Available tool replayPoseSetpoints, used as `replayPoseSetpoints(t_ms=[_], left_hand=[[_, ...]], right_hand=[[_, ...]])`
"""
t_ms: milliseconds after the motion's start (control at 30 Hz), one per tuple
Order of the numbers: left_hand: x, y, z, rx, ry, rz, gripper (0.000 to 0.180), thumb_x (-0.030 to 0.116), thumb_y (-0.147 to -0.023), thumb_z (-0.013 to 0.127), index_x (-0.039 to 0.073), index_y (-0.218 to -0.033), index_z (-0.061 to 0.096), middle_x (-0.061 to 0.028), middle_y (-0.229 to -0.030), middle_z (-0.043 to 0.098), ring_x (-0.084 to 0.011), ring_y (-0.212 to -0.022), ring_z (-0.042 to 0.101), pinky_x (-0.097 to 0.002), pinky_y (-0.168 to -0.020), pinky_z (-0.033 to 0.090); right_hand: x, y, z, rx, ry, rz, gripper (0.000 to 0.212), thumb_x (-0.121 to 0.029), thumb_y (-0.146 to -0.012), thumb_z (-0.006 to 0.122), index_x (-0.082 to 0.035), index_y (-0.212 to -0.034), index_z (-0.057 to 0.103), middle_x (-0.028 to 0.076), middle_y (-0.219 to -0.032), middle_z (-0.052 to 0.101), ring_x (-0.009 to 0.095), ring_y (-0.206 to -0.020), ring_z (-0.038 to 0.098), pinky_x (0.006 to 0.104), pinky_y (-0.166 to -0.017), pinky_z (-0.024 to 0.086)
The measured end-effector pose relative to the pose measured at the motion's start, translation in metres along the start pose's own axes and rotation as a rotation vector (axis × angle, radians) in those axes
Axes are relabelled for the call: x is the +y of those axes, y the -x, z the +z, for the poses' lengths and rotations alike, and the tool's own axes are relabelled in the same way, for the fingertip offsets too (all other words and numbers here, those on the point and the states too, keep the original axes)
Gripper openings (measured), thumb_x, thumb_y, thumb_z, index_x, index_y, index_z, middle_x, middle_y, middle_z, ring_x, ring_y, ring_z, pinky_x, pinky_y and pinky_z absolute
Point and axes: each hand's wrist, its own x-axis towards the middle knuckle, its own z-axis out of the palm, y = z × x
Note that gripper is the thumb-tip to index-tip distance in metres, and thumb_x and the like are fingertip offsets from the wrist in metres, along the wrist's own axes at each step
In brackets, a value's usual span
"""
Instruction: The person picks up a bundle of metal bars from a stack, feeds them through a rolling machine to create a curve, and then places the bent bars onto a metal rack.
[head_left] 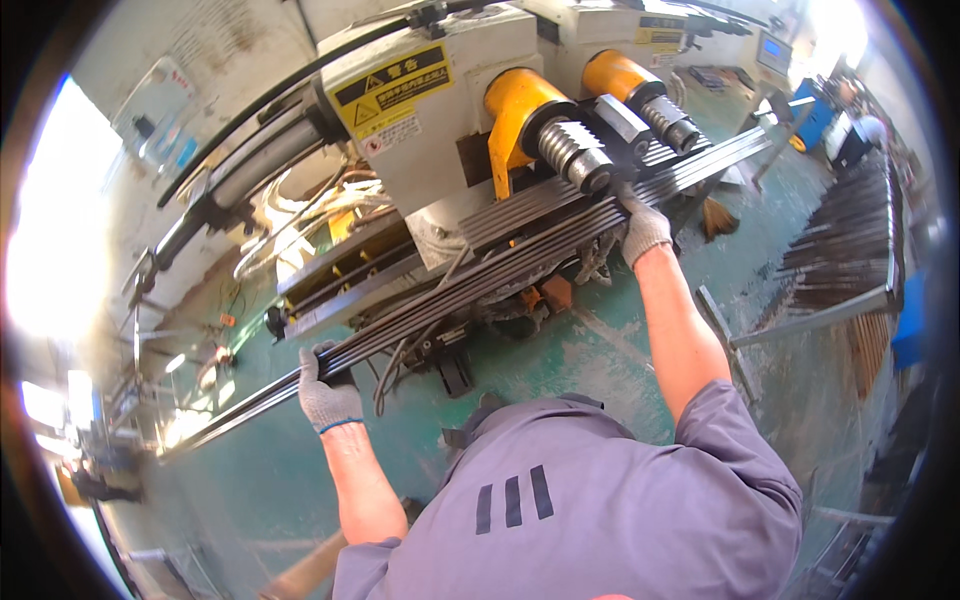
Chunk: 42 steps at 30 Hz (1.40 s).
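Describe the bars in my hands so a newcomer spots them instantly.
Find the pale machine with two orange housings. In front slants a bundle of long metal bars. Unlike the dark bars stacked far right, it is held in the left hand and right hand.

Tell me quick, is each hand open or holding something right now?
Left hand: closed around a bundle of long metal bars.
Right hand: holding the same bundle farther right, its grip partly hidden.

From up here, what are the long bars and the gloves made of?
The long bars look like metal, probably steel: grey, smooth, with shiny streaks. The gloves look like knitted fabric, maybe cotton: dull, pale, with a bumpy texture.
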Motion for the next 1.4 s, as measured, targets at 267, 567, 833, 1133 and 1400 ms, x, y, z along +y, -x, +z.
replayPoseSetpoints(t_ms=[267,567,833,1133,1400], left_hand=[[-0.07,-0.06,0.057,0.114,0.043,-0.236,0.023,0.025,-0.108,0.065,0.003,-0.109,0.07,-0.0162,-0.108,0.075,-0.0344,-0.104,0.073,-0.0502,-0.099,0.062],[-0.101,-0.058,0.089,-0.048,0.067,-0.401,0.031,0.022,-0.111,0.054,-0.001,-0.129,0.066,-0.018,-0.131,0.071,-0.0384,-0.129,0.064,-0.0601,-0.117,0.048],[-0.083,-0.072,0.056,0.073,0.083,-0.169,0.038,0.027,-0.113,0.05,-0.005,-0.126,0.066,-0.0202,-0.126,0.071,-0.0371,-0.123,0.066,-0.0566,-0.113,0.052],[-0.159,-0.032,0.13,-0.006,0.06,-0.303,0.028,0.024,-0.111,0.057,0.001,-0.126,0.065,-0.0152,-0.121,0.072,-0.0353,-0.118,0.068,-0.0541,-0.112,0.054],[-0.103,-0.074,0.066,-0.074,0.048,-0.14,0.035,0.027,-0.114,0.049,-0.001,-0.126,0.065,-0.0151,-0.128,0.07,-0.0318,-0.121,0.067,-0.0517,-0.113,0.053]], right_hand=[[0.047,-0.029,0.02,-0.154,0.544,-0.187,0.04,-0.023,-0.099,0.073,-0.002,-0.133,0.069,0.01,-0.122,0.074,0.023,-0.109,0.067,0.0417,-0.095,0.051],[0.054,-0.066,0.025,-0.237,2.648,-0.73,0.032,-0.028,-0.103,0.063,-0.014,-0.129,0.075,0.007,-0.13,0.075,0.022,-0.122,0.07,0.0357,-0.098,0.055],[0.035,-0.046,0.035,-0.49,2.604,-0.714,0.032,-0.027,-0.096,0.069,-0.02,-0.126,0.078,-0.001,-0.131,0.075,0.018,-0.128,0.067,0.0335,-0.107,0.05],[0.107,-0.116,-0.006,-0.442,1.018,-0.356,0.032,-0.005,-0.104,0.042,-0.003,-0.124,0.067,0.007,-0.12,0.074,0.019,-0.113,0.069,0.0345,-0.095,0.053],[0.057,-0.044,0.017,-0.157,0.586,-0.261,0.035,0.007,-0.088,0.049,0.006,-0.117,0.071,0.012,-0.105,0.075,0.017,-0.099,0.067,0.0321,-0.089,0.052]])
